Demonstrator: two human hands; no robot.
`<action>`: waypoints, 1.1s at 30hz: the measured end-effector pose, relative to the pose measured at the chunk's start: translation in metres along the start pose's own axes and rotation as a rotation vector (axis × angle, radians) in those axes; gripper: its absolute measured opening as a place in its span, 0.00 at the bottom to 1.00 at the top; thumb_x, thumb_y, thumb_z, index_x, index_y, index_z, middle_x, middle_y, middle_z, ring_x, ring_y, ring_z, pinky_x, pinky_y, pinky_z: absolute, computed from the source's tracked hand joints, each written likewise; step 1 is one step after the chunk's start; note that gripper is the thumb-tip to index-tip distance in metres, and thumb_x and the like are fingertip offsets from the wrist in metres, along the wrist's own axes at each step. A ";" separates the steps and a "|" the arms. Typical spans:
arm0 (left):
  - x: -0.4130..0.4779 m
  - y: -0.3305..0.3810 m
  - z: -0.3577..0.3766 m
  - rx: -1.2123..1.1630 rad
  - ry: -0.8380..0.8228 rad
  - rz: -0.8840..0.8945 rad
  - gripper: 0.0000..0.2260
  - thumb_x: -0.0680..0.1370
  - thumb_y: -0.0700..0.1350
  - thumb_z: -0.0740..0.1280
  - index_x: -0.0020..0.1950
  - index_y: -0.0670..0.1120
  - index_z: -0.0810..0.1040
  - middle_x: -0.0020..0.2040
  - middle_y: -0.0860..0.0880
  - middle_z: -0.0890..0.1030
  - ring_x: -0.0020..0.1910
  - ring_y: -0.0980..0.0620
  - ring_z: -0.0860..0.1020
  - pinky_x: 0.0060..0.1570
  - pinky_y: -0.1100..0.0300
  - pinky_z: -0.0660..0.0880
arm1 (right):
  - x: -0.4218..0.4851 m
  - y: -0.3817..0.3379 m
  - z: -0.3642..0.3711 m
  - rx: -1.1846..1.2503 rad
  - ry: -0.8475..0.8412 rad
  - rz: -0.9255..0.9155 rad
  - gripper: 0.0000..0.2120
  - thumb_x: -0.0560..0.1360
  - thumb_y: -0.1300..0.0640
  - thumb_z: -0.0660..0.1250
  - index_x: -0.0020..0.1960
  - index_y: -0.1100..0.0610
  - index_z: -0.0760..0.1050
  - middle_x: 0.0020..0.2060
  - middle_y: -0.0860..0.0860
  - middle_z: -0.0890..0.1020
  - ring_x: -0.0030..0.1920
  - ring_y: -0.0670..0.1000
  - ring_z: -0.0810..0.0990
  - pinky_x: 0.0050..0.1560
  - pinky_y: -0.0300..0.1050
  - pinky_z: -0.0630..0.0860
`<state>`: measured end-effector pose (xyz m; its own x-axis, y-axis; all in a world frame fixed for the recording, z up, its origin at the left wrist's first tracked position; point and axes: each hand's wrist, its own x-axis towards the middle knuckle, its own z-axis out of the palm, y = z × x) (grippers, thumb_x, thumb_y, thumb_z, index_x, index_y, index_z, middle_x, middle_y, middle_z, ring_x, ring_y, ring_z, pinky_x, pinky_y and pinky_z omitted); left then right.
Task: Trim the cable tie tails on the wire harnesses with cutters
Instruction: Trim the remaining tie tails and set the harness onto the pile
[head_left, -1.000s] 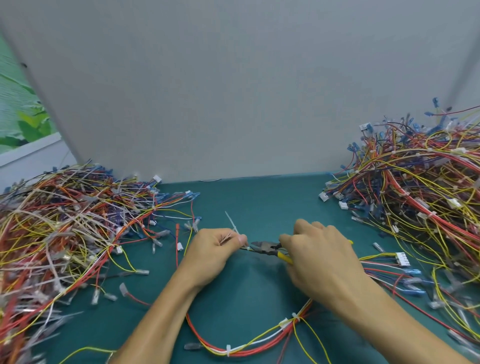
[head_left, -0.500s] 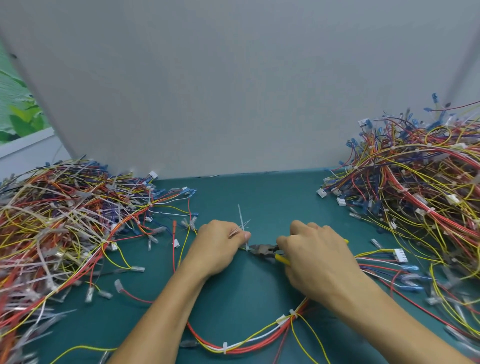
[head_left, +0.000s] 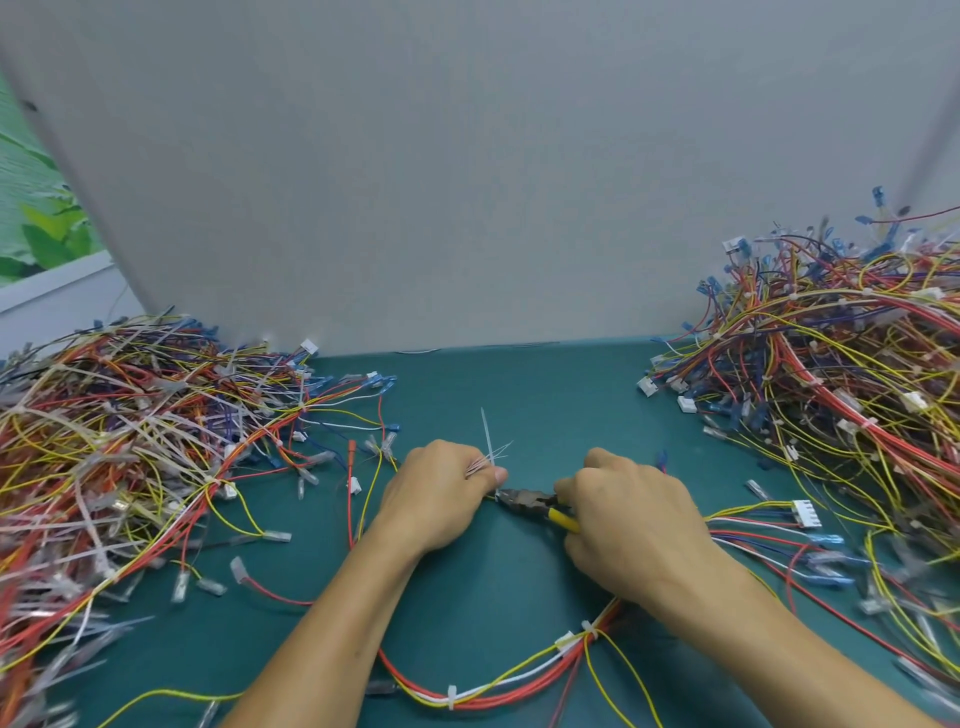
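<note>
Gripping the cutters (head_left: 524, 503) by the yellow handles, the right hand (head_left: 634, 525) sits mid-table with its fingers curled round them. The dark nose points left and ends right at the left thumb tip; can't tell if the blades are closed. The left hand (head_left: 441, 493) pinches a bunch of thin white cable tie tails (head_left: 488, 441), which stick up on its far side. The red/yellow/white harness (head_left: 519, 680) with white ties loops near, under both forearms. A tangled left pile (head_left: 130, 441) and a right pile (head_left: 831, 389) lie on the green table (head_left: 519, 395), with a grey panel (head_left: 467, 182) at the far side.
</note>
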<state>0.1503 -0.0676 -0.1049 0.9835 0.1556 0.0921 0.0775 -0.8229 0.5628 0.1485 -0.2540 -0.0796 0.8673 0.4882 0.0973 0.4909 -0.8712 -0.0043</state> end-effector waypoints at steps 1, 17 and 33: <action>0.000 0.000 0.000 0.002 -0.002 0.000 0.20 0.77 0.53 0.66 0.28 0.47 0.68 0.27 0.52 0.70 0.34 0.47 0.69 0.36 0.55 0.68 | 0.001 0.000 0.000 0.003 0.001 -0.003 0.09 0.74 0.53 0.62 0.52 0.51 0.75 0.44 0.51 0.68 0.51 0.59 0.78 0.38 0.46 0.64; -0.002 0.002 -0.002 -0.041 -0.038 -0.024 0.21 0.77 0.53 0.66 0.27 0.46 0.67 0.26 0.52 0.67 0.33 0.48 0.66 0.34 0.55 0.63 | 0.009 0.007 -0.003 0.090 -0.080 0.010 0.06 0.71 0.51 0.64 0.39 0.52 0.70 0.40 0.49 0.71 0.43 0.58 0.73 0.38 0.44 0.65; -0.007 0.003 -0.011 -0.034 -0.096 0.024 0.20 0.77 0.52 0.65 0.30 0.43 0.66 0.27 0.50 0.62 0.29 0.51 0.60 0.29 0.56 0.55 | 0.008 0.012 -0.012 0.140 -0.161 0.019 0.07 0.67 0.52 0.65 0.42 0.53 0.75 0.33 0.50 0.72 0.39 0.59 0.74 0.30 0.41 0.63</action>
<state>0.1420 -0.0650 -0.0944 0.9963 0.0815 0.0276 0.0497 -0.8068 0.5888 0.1601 -0.2615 -0.0672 0.8730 0.4834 -0.0643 0.4713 -0.8702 -0.1434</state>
